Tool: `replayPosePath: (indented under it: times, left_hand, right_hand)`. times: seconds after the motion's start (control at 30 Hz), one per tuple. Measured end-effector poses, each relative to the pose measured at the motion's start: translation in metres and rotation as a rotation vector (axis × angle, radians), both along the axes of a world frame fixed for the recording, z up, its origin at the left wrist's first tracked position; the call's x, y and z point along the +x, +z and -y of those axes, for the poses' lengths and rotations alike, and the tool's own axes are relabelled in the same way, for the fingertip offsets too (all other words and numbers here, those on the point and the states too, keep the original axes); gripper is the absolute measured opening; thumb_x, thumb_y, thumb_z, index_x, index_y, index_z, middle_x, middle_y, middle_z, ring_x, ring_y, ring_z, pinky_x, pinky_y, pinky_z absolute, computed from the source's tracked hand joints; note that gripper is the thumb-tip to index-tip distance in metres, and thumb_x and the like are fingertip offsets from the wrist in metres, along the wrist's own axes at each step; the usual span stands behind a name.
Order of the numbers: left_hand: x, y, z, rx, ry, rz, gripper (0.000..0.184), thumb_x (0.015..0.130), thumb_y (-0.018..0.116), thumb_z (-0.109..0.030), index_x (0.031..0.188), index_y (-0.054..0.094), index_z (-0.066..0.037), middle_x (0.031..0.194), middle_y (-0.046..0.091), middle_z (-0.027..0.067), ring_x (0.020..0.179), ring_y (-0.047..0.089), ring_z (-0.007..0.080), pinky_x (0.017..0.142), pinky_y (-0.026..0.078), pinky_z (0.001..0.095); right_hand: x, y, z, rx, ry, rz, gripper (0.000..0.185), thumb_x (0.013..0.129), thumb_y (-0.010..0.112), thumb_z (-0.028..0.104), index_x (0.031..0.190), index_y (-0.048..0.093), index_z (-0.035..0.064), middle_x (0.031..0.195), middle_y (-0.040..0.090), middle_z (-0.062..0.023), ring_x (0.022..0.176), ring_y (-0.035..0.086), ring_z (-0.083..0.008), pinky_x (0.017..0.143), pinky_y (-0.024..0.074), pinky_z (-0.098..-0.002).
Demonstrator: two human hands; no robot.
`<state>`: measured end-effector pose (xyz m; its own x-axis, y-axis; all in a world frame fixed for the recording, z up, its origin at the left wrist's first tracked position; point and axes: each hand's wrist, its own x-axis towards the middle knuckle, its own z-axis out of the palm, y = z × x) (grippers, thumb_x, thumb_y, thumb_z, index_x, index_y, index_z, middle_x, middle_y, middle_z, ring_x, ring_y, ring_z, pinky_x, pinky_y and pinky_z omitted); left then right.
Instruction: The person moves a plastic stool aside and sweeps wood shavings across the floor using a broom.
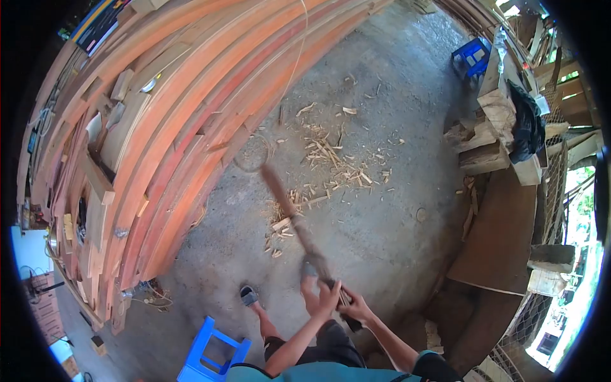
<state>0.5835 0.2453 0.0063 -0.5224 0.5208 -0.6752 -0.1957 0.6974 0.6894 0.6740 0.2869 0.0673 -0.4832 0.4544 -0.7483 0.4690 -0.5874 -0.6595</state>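
A long brown wooden pole [296, 219] slants out ahead of me over the floor, smeared by motion toward its far end. My left hand [327, 299] is wrapped round it close to its near end. Just beside, my right hand [357, 309] is closed on the same near end, where a dark part [352, 323] sticks out below the fingers. Wood chips and splinters [324, 153] lie scattered on the concrete floor [382, 229] under and past the pole. One sandalled foot [249, 295] shows to the left; the other is partly behind the pole.
Long reddish timber planks [210, 95] are stacked along the left. A blue plastic stool [202, 353] stands near my left leg, and another blue stool [472, 57] at the far right. Wooden blocks [487, 156], a black plastic bag [527, 121] and a brown board [493, 235] line the right side.
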Motion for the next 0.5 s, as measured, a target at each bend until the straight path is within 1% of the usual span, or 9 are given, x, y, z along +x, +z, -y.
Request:
replayPosePath:
  times: [0.03,0.07,0.17,0.2,0.27,0.33,0.4,0.47,0.5]
  left_hand:
    - [0.006,0.016,0.012,-0.049,0.064,0.052,0.055,0.07,0.051,-0.033,0.104,0.028,0.004,0.083,0.05,0.023,0.081,0.049,0.0374,0.065,0.041,0.0386]
    - [0.012,0.013,0.023,-0.11,0.185,0.251,0.05,0.072,0.05,-0.031,0.102,0.031,0.003,0.083,0.05,0.0206,0.08,0.05,0.0345,0.062,0.042,0.037]
    - [0.039,-0.014,0.05,-0.272,0.554,0.851,0.035,0.076,0.046,-0.027,0.096,0.038,0.001,0.084,0.05,0.0134,0.075,0.052,0.0256,0.055,0.044,0.0323]
    - [0.045,-0.051,0.063,-0.055,0.564,1.048,0.021,0.079,0.041,-0.02,0.09,0.042,-0.002,0.086,0.049,0.0113,0.075,0.052,0.0183,0.051,0.045,0.0281]
    - [0.04,-0.054,0.026,0.016,0.566,1.155,0.017,0.08,0.039,-0.017,0.085,0.044,-0.002,0.076,0.051,0.0097,0.069,0.053,0.0172,0.051,0.045,0.0277]
    - [0.051,-0.051,-0.022,0.184,0.327,1.008,0.017,0.079,0.042,-0.019,0.079,0.045,-0.003,0.069,0.052,0.0083,0.064,0.054,0.0173,0.05,0.045,0.028]
    - [0.052,-0.017,-0.082,0.187,0.342,1.067,0.015,0.077,0.044,-0.018,0.075,0.046,-0.003,0.062,0.051,0.0057,0.058,0.053,0.0165,0.05,0.045,0.0274]
    - [0.06,-0.017,-0.115,0.182,0.302,1.067,0.013,0.075,0.045,-0.016,0.069,0.048,-0.004,0.06,0.05,0.0036,0.055,0.051,0.0134,0.049,0.044,0.0259]
    - [0.059,-0.016,-0.117,0.21,0.22,1.042,0.014,0.074,0.046,-0.016,0.068,0.048,-0.004,0.059,0.049,0.0026,0.053,0.05,0.0123,0.048,0.043,0.0253]
  right_hand:
    - [0.01,0.019,-0.002,-0.158,0.058,0.004,0.065,0.063,0.059,0.006,0.121,0.029,0.0103,0.065,0.052,-0.003,0.051,0.048,-0.0089,0.045,0.0406,-0.0219]
    - [0.016,0.028,-0.003,-0.315,0.116,0.007,0.065,0.063,0.059,0.007,0.121,0.03,0.0107,0.065,0.052,-0.0028,0.051,0.048,-0.0088,0.045,0.0405,-0.0218]
    - [0.016,0.004,-0.044,-0.475,0.601,0.123,0.056,0.059,0.06,0.012,0.112,0.042,0.0115,0.072,0.055,-0.0052,0.056,0.052,-0.0116,0.05,0.0438,-0.0242]
    - [0.011,-0.004,-0.05,-0.361,0.705,0.141,0.052,0.059,0.06,0.012,0.108,0.046,0.0109,0.07,0.055,-0.0051,0.054,0.051,-0.0108,0.048,0.0433,-0.024]
    - [-0.011,-0.017,-0.066,-0.108,0.886,0.169,0.043,0.057,0.059,0.011,0.1,0.052,0.0097,0.065,0.055,-0.0049,0.049,0.05,-0.0092,0.045,0.0425,-0.0235]
    - [0.016,-0.001,-0.098,-0.28,0.393,0.261,0.039,0.058,0.061,0.011,0.096,0.053,0.0083,0.059,0.053,-0.0038,0.049,0.049,-0.0091,0.041,0.0412,-0.0229]
    - [0.026,0.039,-0.125,-0.068,0.252,0.214,0.04,0.06,0.06,0.011,0.098,0.052,0.0082,0.057,0.053,-0.0037,0.045,0.049,-0.0092,0.04,0.041,-0.0229]
    - [0.037,0.037,-0.135,0.093,0.171,0.245,0.04,0.061,0.059,0.01,0.099,0.051,0.0068,0.058,0.053,-0.0039,0.044,0.049,-0.0095,0.04,0.0413,-0.0231]
    - [0.042,0.035,-0.135,0.173,0.136,0.257,0.04,0.061,0.058,0.009,0.1,0.051,0.0062,0.058,0.053,-0.004,0.043,0.05,-0.0096,0.04,0.0415,-0.0232]
